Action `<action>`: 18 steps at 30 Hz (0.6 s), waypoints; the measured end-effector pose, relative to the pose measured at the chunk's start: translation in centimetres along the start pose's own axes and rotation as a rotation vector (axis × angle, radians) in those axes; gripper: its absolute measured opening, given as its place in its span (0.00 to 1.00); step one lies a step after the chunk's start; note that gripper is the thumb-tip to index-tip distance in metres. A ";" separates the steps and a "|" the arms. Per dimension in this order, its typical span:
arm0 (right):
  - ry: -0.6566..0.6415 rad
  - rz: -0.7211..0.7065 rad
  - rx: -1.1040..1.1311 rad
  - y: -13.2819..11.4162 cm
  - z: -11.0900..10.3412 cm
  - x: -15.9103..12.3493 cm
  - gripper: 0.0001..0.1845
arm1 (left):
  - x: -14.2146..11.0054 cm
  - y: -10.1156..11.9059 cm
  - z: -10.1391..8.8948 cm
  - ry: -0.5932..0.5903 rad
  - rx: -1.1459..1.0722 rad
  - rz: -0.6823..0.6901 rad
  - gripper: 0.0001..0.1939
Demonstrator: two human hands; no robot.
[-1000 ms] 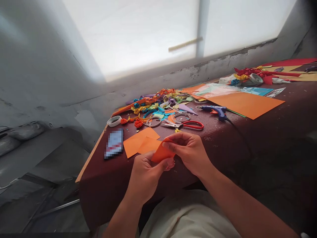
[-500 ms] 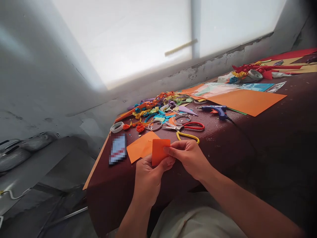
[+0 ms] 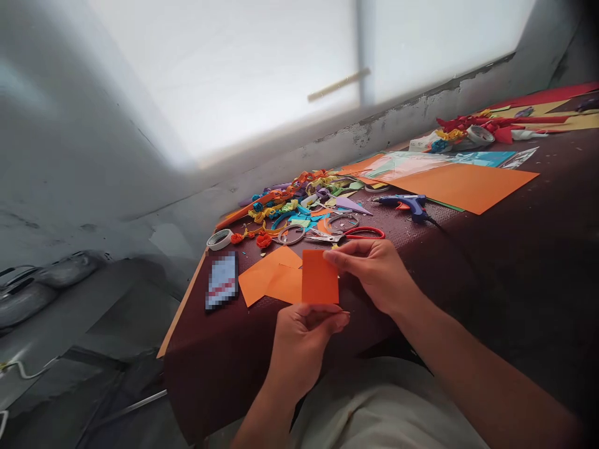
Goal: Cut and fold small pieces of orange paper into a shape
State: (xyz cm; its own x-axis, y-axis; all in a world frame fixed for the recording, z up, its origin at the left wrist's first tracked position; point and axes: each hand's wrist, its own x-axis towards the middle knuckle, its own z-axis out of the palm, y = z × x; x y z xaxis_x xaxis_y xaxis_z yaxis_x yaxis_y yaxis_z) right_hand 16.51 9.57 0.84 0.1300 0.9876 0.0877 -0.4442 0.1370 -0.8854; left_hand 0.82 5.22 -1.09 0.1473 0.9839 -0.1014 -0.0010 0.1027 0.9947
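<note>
A small folded orange paper square stands upright above the near edge of the dark red table. My left hand pinches its bottom edge from below. My right hand pinches its upper right corner between thumb and fingers. Just behind the square, flat on the table, lie two more orange paper pieces.
Red-handled scissors, a blue glue gun with its cord, a tape roll and a heap of coloured paper scraps lie further back. A large orange sheet is at right. A blurred rectangular object lies at left.
The orange square has been turned upright and lifted a little. My left hand dropped to its bottom edge, and my right hand rose to its top corner.
</note>
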 end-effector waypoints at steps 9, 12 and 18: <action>-0.024 -0.069 -0.046 -0.2 -0.9 0.2 0.18 | 0.4 0.8 -0.7 0.058 -0.278 0.116 0.16; -0.040 -0.102 -0.162 0.2 -0.7 -0.1 0.19 | 0.9 1.9 -0.9 0.056 -0.078 0.117 0.14; 0.031 -0.315 -0.523 -0.8 -2.4 0.8 0.19 | 1.1 2.5 -1.4 -0.016 0.186 0.151 0.16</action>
State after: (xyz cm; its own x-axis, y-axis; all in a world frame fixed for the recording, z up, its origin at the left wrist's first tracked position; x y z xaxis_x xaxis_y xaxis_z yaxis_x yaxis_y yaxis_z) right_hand 19.07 10.02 0.54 0.2135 0.9019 0.3756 0.1131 0.3590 -0.9264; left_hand -0.40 6.72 1.28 0.1750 0.9834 0.0480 0.1579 -0.0762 0.9845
